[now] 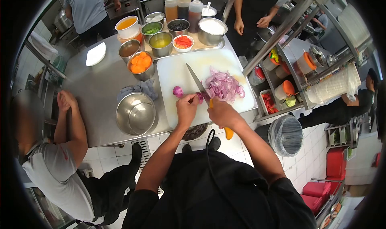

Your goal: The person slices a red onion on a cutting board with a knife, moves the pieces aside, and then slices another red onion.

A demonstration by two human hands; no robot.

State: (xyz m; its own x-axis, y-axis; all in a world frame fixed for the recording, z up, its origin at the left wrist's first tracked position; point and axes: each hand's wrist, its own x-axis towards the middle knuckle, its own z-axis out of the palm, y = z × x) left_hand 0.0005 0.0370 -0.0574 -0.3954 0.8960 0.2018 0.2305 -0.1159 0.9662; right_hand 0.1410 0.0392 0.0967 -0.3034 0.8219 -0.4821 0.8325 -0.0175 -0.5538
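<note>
Both hands work close together at the near edge of the white rectangular plastic cutting board (181,68). The left hand (187,108) is curled down with its fingertips pinning a small piece of purple-red onion (200,97), and the right hand (222,113) is closed around the orange handle of a long steel-bladed kitchen knife (198,84). The blade runs away from the person toward the middle of the board, passing just beside the left fingertips.

That nearness is the main hazard, in my judgement: the piece being held is small, so a slip of the blade or a roll of the onion could bring the edge onto the fingers. A heap of sliced purple-red onion rings (224,86) lies just right of the blade, and crowding there could push slices off the board's right edge. A small whole purple onion half (178,91) sits loose left of the hand and could roll. The empty round stainless-steel bowl (136,113) stands on the steel worktop (96,88) near its front edge, just left of the board, where an elbow might knock it. A person's forearm (74,120) leans on the worktop's left edge, near that bowl.
</note>
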